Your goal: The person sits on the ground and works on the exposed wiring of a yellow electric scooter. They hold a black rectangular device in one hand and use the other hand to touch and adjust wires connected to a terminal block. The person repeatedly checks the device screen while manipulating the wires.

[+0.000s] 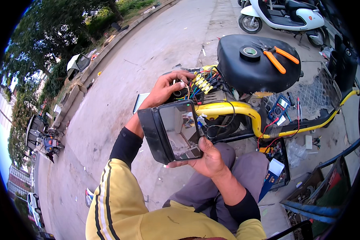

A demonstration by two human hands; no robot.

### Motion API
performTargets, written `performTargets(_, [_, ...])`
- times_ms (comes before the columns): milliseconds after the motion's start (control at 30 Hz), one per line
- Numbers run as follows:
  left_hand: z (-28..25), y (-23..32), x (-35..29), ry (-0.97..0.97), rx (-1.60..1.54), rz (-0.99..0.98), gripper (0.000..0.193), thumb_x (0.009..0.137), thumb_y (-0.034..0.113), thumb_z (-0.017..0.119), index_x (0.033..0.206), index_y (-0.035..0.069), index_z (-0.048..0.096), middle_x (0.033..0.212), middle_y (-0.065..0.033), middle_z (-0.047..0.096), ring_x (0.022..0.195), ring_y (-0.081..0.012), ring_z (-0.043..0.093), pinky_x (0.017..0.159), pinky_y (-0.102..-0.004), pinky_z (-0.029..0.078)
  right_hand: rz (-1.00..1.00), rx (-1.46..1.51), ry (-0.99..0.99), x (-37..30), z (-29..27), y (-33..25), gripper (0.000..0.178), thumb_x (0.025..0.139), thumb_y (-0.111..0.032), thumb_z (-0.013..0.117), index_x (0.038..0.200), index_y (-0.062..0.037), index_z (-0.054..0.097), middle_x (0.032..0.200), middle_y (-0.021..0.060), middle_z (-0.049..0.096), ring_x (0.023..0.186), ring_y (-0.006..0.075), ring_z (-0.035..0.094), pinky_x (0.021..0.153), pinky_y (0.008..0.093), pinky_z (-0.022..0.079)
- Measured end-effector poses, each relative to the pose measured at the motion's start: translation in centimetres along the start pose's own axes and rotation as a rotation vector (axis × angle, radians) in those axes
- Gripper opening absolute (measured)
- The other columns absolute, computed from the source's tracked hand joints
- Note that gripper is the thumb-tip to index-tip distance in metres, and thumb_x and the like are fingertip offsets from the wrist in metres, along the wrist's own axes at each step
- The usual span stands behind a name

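My right hand [212,159] grips a smartphone [181,130] in a black flip case [154,136], its lit screen facing me. Behind the phone, my left hand [168,89] reaches into the rear of a yellow-framed scooter [232,108]. Thumb and forefinger come together on a thin pale wire [188,91]. Just right of those fingertips sits a row of yellow terminal connectors [203,83] with coloured wires running out. On the black seat [232,78] lie a roll of black tape [250,53] and orange-handled pliers [282,60].
A multimeter [279,109] with red leads rests on the scooter's footboard [320,92]. An open toolbox [285,168] and a plastic bag [297,153] lie on the ground near my knees. A white scooter [288,20] stands at the far right, a three-wheeler [44,138] far left.
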State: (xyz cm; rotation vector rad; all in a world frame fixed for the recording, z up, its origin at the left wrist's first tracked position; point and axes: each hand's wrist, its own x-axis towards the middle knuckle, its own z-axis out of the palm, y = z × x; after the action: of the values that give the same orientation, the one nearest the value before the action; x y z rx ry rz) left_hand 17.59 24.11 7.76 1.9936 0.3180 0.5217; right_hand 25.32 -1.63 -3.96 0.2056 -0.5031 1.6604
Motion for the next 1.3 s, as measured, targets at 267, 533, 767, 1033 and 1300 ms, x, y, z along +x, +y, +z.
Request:
performTargets(267, [-0.3,-0.6,0.0,-0.003,-0.006,0.041,0.012,0.098,0.008,0.067,0.105,0.0,0.071,0.139,-0.0157,0.069,0.133,-0.0243,0.059,0.115,-0.0399,0.045,-0.007,-0.012,0.004,0.1,0.9,-0.5,0.073,0.11,-0.049,0.056,0.164,-0.0058,0.033,0.159,0.0187,0.052,0.137,0.0408,0.06,0.105,0.0727,0.052])
performTargets(533, [0.2,-0.1,-0.1,0.028,-0.084,-0.025,0.011,0.097,0.007,0.066,0.101,-0.001,0.071,0.137,-0.0136,0.068,0.127,-0.0202,0.061,0.111,-0.0364,0.047,-0.003,-0.008,0.026,0.0,0.0,-0.1,0.076,0.109,-0.047,0.059,0.165,-0.0044,0.031,0.16,0.0232,0.049,0.139,0.0488,0.057,0.104,0.08,0.049])
performTargets(767, [0.1,0.3,-0.1,0.042,-0.109,-0.04,0.011,0.094,0.01,0.068,0.096,-0.001,0.07,0.13,-0.0117,0.068,0.118,-0.0176,0.06,0.104,-0.0333,0.048,-0.006,-0.004,0.03,0.0,-0.2,-0.1,0.076,0.109,-0.047,0.058,0.165,-0.0032,0.031,0.16,0.0234,0.049,0.139,0.0489,0.057,0.103,0.0803,0.049])
performTargets(1033, [-0.2,-0.7,-0.1,0.072,-0.083,-0.01,0.016,0.092,0.013,0.072,0.083,0.002,0.063,0.127,-0.0107,0.067,0.113,-0.0159,0.059,0.1,-0.0315,0.047,0.0,-0.01,0.012,0.0,-0.1,0.0,0.076,0.109,-0.046,0.058,0.165,-0.0033,0.029,0.161,0.0237,0.048,0.139,0.049,0.056,0.104,0.0812,0.048])
performTargets(1300, [-0.1,-0.7,-0.3,0.093,-0.127,-0.053,0.021,0.093,0.015,0.073,0.081,0.004,0.061,0.125,-0.0094,0.067,0.108,-0.0134,0.059,0.097,-0.0299,0.047,0.001,-0.01,0.001,0.0,-0.3,0.1,0.076,0.11,-0.046,0.057,0.165,-0.003,0.029,0.161,0.0237,0.048,0.14,0.0488,0.056,0.104,0.0818,0.048])
